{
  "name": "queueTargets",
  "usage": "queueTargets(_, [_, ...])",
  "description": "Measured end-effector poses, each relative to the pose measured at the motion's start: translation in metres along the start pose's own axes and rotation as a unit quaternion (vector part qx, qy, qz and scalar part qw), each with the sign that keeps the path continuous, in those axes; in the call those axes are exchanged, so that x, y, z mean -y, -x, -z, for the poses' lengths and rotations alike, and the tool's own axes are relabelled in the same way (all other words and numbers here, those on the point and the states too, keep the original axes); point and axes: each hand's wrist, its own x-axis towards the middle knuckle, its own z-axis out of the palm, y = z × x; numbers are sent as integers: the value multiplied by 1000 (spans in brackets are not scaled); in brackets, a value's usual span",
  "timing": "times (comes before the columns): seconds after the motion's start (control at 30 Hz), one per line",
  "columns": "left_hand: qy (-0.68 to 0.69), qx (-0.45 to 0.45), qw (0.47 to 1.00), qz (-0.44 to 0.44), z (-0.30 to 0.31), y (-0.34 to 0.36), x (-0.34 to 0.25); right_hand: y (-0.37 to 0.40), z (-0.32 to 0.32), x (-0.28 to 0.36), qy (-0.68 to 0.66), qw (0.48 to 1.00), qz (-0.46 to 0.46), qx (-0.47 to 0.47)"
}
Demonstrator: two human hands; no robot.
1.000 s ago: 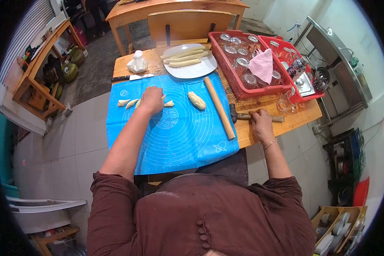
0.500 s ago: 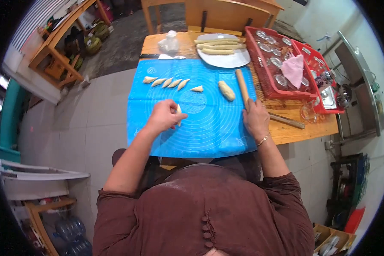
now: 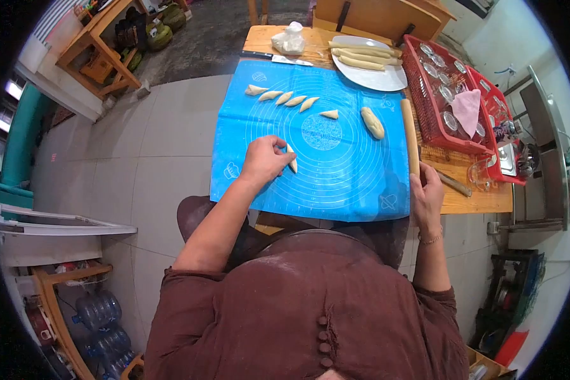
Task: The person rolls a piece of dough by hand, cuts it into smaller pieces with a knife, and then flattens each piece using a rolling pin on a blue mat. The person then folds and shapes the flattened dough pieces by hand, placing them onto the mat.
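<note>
My left hand is over the left part of a blue baking mat, its fingertips closed on a small pointed piece of dough. My right hand grips the near end of a wooden rolling pin, which lies along the mat's right edge. Farther up the mat, several small dough pieces form a slanting row, with a triangular dough piece to their right. A thicker dough roll rests between that triangle and the pin.
Behind the mat are a knife, a knotted plastic bag of white stuff and a white plate bearing long dough rolls. Red baskets of glassware stand at right. A dark stick lies near a glass mug.
The rolling pin has shifted right, from on the mat to its right edge, along with my right hand. My left hand has turned slightly with the dough piece. The whole view has shifted.
</note>
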Motion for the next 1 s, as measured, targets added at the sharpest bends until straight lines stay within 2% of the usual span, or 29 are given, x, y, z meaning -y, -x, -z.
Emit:
queueTargets(0.03, [1, 1, 1000, 3, 0, 0, 4, 4, 3, 7, 1, 1000, -1, 3])
queueTargets(0.1, [37, -13, 999, -8, 0, -3, 12, 8, 6, 28, -164, 981, -88, 49])
queueTargets(0.23, [63, -20, 998, -11, 3, 2, 23, 7, 6, 58, -196, 972, -102, 76])
queueTargets(0.3, [-5, -64, 994, -84, 5, 7, 28, 7, 2, 64, -222, 967, -89, 89])
queueTargets(0.33, [-6, -65, 994, -82, 6, 11, 26, 6, 0, 62, -223, 966, -89, 92])
queueTargets(0.4, [-22, -84, 991, -101, 4, 20, 16, 6, -7, 56, -170, 981, -4, 92])
queueTargets(0.5, [-73, -94, 981, -151, -6, 20, 13, 7, -15, 62, -197, 975, -3, 100])
queueTargets(0.6, [-93, -105, 976, -166, -15, 18, 14, 7, -17, 72, -141, 983, 25, 111])
queueTargets(0.73, [-34, -108, 985, -128, -21, 14, 14, 6, -18, 75, -117, 985, 37, 122])
queueTargets(0.8, [-120, -139, 978, -100, -22, 17, 3, 5, -19, 75, -121, 984, 30, 129])
queueTargets(0.9, [-193, -138, 965, -113, -28, 1, 13, 5, -22, 75, -104, 986, 43, 127])
queueTargets(1.0, [-179, -126, 969, -115, -26, -5, 13, 6, -21, 77, -70, 986, 72, 130])
